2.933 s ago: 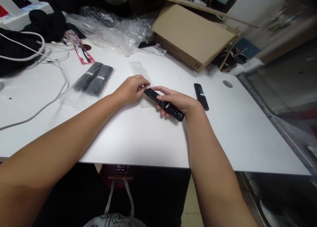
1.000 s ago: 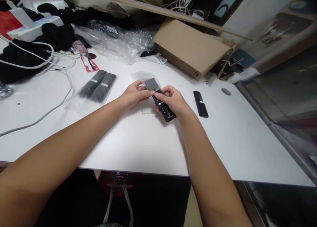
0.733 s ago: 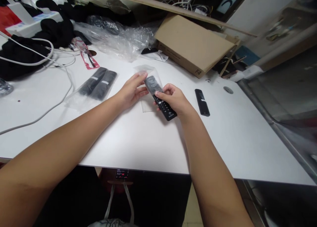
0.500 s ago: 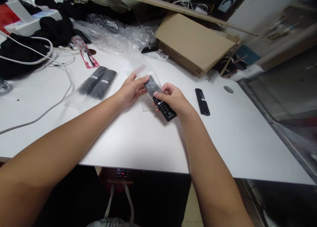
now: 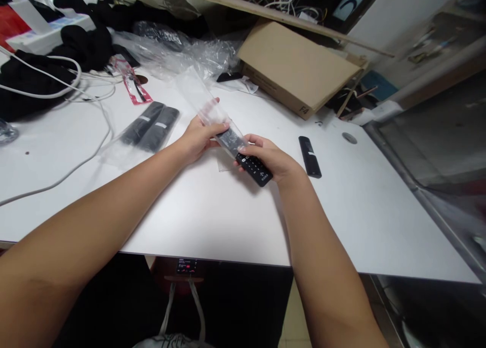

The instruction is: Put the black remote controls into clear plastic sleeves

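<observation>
A black remote control [image 5: 255, 169] lies tilted between my hands, its upper part inside a clear plastic sleeve [image 5: 193, 91] and its lower keys bare. My left hand [image 5: 201, 135] pinches the sleeve and the remote's covered end, thumb on top. My right hand [image 5: 266, 156] grips the remote near the sleeve's mouth, thumb on its face and fingers beneath. To the left, two sleeved remotes [image 5: 157, 130] lie side by side on the white table [image 5: 205, 216]. Another black remote [image 5: 310, 157] lies bare to the right of my right hand.
A cardboard box [image 5: 296, 64] stands at the back beside crumpled clear plastic [image 5: 178, 52]. At the left are a white cable [image 5: 76, 166], a power strip [image 5: 56, 32], black cloth [image 5: 30, 80] and a red-edged packet [image 5: 132, 82]. A metal-edged panel [image 5: 429, 201] borders the right side.
The sleeve's free end has swung up and left and now lies straighter over my left hand. It covers the remote's upper part; my right hand has shifted slightly right and down.
</observation>
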Motion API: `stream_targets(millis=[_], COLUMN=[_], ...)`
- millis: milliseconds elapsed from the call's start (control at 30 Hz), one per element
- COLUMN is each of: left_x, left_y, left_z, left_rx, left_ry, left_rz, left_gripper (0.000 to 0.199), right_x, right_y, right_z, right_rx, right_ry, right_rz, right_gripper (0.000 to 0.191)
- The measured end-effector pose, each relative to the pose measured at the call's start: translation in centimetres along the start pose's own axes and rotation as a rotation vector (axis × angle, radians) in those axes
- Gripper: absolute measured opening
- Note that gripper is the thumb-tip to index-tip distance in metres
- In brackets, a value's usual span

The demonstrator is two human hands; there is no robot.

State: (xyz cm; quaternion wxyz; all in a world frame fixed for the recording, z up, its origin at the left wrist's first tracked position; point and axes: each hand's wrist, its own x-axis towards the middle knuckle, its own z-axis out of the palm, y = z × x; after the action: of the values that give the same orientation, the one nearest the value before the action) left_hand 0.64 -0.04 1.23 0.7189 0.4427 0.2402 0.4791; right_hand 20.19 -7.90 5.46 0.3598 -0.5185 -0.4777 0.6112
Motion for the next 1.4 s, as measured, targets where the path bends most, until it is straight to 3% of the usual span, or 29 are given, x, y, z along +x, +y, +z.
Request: stream_targets(millis=[200,400,533,667,833,1133,1400], left_x=[-0.1,-0.1,0.2,0.2,0.3,0.9,1.6], left_y=[0.6,0.2,0.0,0.2,0.0,-0.6,-0.7], left_z=[0.3,0.2,-0.1,0.1,0.0,-0.4,-0.9], left_rx=[-0.053,-0.021,-0.035,-0.043,-0.073,-0.125,-0.128], left_ry=[0.073,0.043,0.088,0.127,0.112,0.124,0.276], left_rz=[-0.003,-0.038,-0.017,-0.016,-0.016,-0.03,0.007], left_gripper=[0.087,0.062,0.063,0.062,0.051,0.022,0.031], right_x=[-0.3,-0.1,-0.2,-0.5,-0.2,1.2,1.8], right_y=[-0.3,-0.2,-0.3,-0.3,-0.3,0.4,1.3], right_z=[-0.3,-0.3,-0.7,-1.0,-0.8,-0.3,0.1], right_rx=[0.139,0.135,0.176,0.225,0.146,0.179,0.246], right_ry=[-0.033,0.001,-0.003,-0.01,0.062,0.304,0.384], right_rz=[-0.031,0.028,0.009,-0.007,0.011,-0.107,-0.118], right_gripper=[0.039,0.033,0.031,0.041,0.036,0.027,0.035])
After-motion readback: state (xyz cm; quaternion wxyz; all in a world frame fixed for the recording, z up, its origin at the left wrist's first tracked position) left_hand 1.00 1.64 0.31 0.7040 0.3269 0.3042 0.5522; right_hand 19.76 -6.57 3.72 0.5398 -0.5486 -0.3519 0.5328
